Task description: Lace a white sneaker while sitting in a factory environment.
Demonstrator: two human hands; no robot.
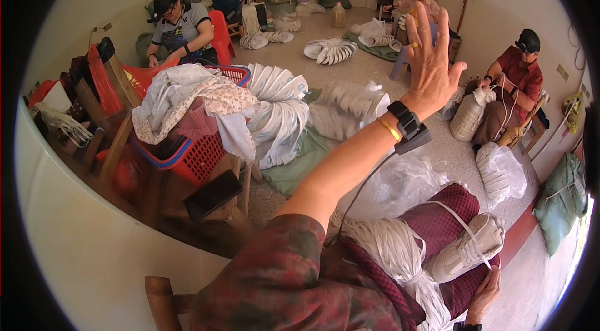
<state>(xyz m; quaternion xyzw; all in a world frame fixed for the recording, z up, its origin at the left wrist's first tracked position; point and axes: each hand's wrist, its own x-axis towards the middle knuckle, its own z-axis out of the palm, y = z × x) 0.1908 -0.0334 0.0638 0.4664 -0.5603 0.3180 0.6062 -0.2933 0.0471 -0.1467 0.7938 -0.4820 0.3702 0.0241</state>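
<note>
The wearer's left hand (432,75) stands high with its grip spread, nothing visible in it. A white shoe (470,251) lies across the checked cloth (451,198) on the lap, which probably steadies it. The right hand (485,293) is just beside it near a lace (467,228); whether it pinches that, one cannot tell. A pale lace bundle (400,256) rests alongside, presumably for easy reach.

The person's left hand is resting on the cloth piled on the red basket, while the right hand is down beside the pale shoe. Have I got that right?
Not quite: the left hand is raised in the air, spread open, away from the cloth on the red basket. The head view shows this. The right hand is indeed down beside the pale shoe.
</note>
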